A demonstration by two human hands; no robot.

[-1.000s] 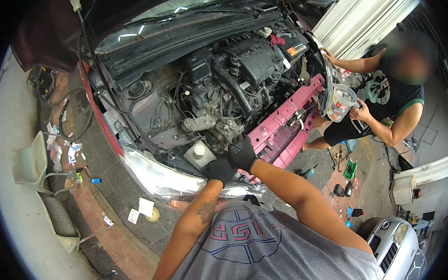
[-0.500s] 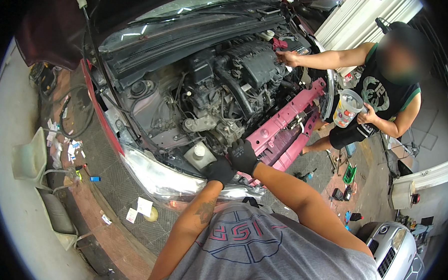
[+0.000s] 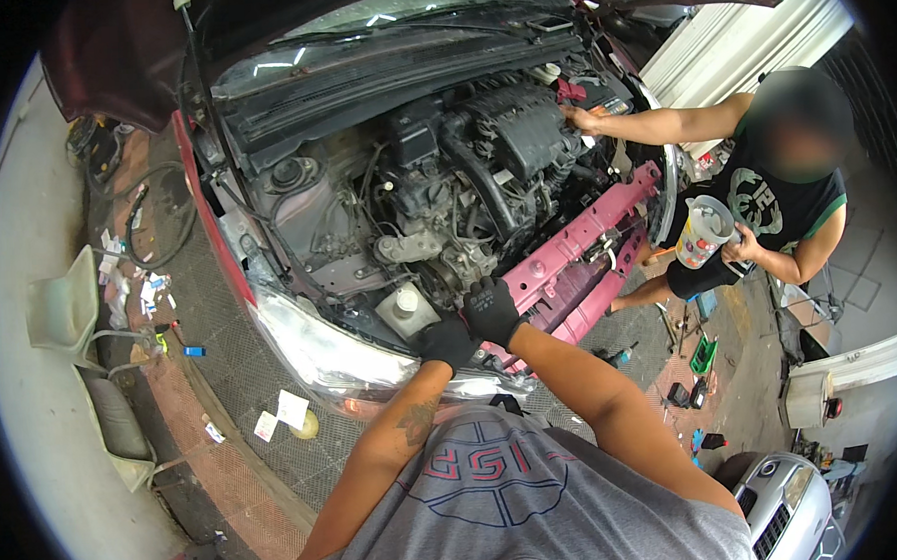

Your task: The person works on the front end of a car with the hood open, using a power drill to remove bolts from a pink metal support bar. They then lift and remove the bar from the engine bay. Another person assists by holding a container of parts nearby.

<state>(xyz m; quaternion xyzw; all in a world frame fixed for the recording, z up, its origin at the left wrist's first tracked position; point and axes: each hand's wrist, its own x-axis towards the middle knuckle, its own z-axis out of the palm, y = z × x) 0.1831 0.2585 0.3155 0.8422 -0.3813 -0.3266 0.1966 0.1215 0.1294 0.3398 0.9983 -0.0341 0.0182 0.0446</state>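
Both of my hands wear black gloves and reach down into the front of the open engine bay. My left hand [image 3: 445,342] is curled beside the white fluid reservoir [image 3: 407,312] with its white cap, just behind the headlight [image 3: 316,346]. Close by on the right, my right hand [image 3: 491,310] bends its fingers downward at the left end of the pink crossmember [image 3: 568,258], in front of the engine's pulley side [image 3: 453,272]. The fingertips of both hands are hidden, and whatever they grip does not show.
At the right a co-worker [image 3: 764,166] reaches one hand to the engine [image 3: 517,137] and holds a clear jug [image 3: 705,231]. Chairs [image 3: 64,307] stand along the left wall. A green tray [image 3: 705,355] and tools lie on the floor. A silver bumper [image 3: 779,506] is lower right.
My view has shifted slightly, so the car appears a little lower and farther right. The co-worker's jug has dropped a little. My hands stay at the same spot.
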